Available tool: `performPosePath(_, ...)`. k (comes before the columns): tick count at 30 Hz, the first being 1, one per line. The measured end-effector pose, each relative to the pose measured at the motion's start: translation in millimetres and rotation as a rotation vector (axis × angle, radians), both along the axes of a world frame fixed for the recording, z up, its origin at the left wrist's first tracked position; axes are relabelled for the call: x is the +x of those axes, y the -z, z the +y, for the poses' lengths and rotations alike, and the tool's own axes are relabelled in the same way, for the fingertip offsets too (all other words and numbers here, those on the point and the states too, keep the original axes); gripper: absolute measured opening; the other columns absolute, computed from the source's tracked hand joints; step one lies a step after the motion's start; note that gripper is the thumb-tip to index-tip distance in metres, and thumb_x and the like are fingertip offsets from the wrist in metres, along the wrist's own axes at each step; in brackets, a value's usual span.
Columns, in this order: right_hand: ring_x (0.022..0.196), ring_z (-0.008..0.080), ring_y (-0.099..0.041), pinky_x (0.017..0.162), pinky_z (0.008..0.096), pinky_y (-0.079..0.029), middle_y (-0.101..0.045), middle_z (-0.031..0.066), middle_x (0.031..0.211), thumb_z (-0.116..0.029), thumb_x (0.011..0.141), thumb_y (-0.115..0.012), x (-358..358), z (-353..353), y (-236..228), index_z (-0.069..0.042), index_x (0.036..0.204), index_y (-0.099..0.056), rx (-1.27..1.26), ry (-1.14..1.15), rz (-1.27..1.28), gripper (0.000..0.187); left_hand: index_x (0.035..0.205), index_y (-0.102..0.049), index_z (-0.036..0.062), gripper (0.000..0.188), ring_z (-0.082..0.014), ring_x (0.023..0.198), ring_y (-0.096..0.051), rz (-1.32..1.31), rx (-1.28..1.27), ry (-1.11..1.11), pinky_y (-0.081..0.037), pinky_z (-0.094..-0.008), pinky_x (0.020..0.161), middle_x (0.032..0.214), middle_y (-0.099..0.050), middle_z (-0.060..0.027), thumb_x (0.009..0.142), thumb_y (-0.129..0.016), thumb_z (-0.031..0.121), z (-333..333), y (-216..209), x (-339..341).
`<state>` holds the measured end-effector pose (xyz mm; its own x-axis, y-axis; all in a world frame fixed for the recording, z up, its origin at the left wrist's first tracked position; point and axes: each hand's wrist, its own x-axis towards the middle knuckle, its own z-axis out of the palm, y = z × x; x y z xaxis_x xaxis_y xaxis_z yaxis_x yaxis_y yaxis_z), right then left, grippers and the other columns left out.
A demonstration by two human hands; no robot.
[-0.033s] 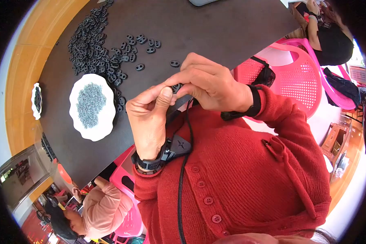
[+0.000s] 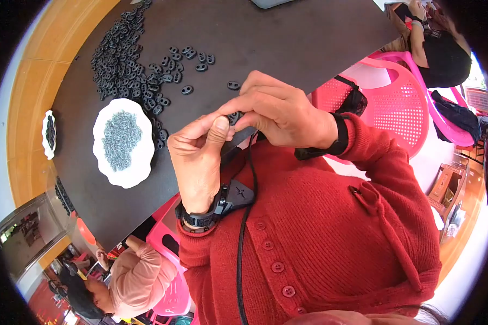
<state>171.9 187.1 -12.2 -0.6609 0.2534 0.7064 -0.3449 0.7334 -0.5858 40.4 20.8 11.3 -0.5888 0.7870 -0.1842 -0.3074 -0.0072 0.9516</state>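
Close above the table's near edge, my left hand (image 2: 200, 154) and my right hand (image 2: 282, 111) meet at the fingertips. Pinched between them is a small black two-hole cord lock (image 2: 234, 117), mostly covered by the fingers. My left thumb and forefinger press its left side, while my right thumb and forefinger close on its other side. One loose cord lock (image 2: 233, 85) lies just beyond my right hand. To the left, a white scalloped plate (image 2: 104, 162) holds a heap of small metal springs (image 2: 122, 140).
A large pile of black cord locks (image 2: 119, 59) spreads over the dark table (image 2: 287, 38) at far left. A smaller white dish (image 2: 45, 130) stands by the left edge. Pink chairs (image 2: 398, 111) and two other people (image 2: 141, 276) are around the table.
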Motion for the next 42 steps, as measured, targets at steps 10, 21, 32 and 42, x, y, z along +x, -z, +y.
performPosePath(10, 0.095, 0.0231, -0.065, 0.085, 0.0377, -0.055, -0.075, 0.0053, 0.098, -0.018, 0.084, -0.097, -6, 6, -15, -0.002, 0.137, -0.076, -0.158, -0.082, -0.152, 0.059, 0.126, -0.085, 0.0000, 0.022, -0.0077, 0.087, -0.069, 0.000, -0.023, 0.008, -0.056, -0.0244, 0.082, 0.098, -0.082, -0.0042, 0.108, -0.079, 0.013, -3, -3, -17)
performPosePath(21, 0.095, 0.0218, -0.068, 0.091, 0.0364, -0.053, -0.076, 0.0014, 0.095, -0.017, 0.083, -0.099, -4, 16, -14, -0.007, 0.120, -0.078, -0.164, -0.001, -0.218, 0.044, 0.128, -0.083, -0.0005, 0.026, -0.0079, 0.087, -0.070, -0.029, -0.027, 0.035, -0.057, -0.0241, 0.083, 0.099, -0.083, -0.0055, 0.109, -0.079, 0.015, 3, -1, -21)
performPosePath(32, 0.088, 0.0213, -0.069, 0.087, 0.0367, -0.052, -0.077, 0.0014, 0.091, -0.013, 0.084, -0.096, 3, 28, -2, -0.008, 0.112, -0.081, -0.207, 0.029, -0.185, 0.032, 0.129, -0.081, -0.0010, 0.027, -0.0115, 0.086, -0.069, -0.091, -0.030, 0.083, -0.058, -0.0274, 0.082, 0.101, -0.080, -0.0044, 0.108, -0.079, 0.017, 15, 10, -19)
performPosePath(42, 0.085, 0.0218, -0.069, 0.086, 0.0363, -0.052, -0.077, 0.0020, 0.091, -0.012, 0.084, -0.096, 3, 39, 1, -0.007, 0.109, -0.083, -0.171, 0.097, -0.194, 0.028, 0.127, -0.083, -0.0010, 0.027, -0.0085, 0.083, -0.070, -0.182, -0.046, 0.038, -0.056, -0.0234, 0.078, 0.098, -0.082, -0.0049, 0.106, -0.083, 0.016, 31, 19, -17)
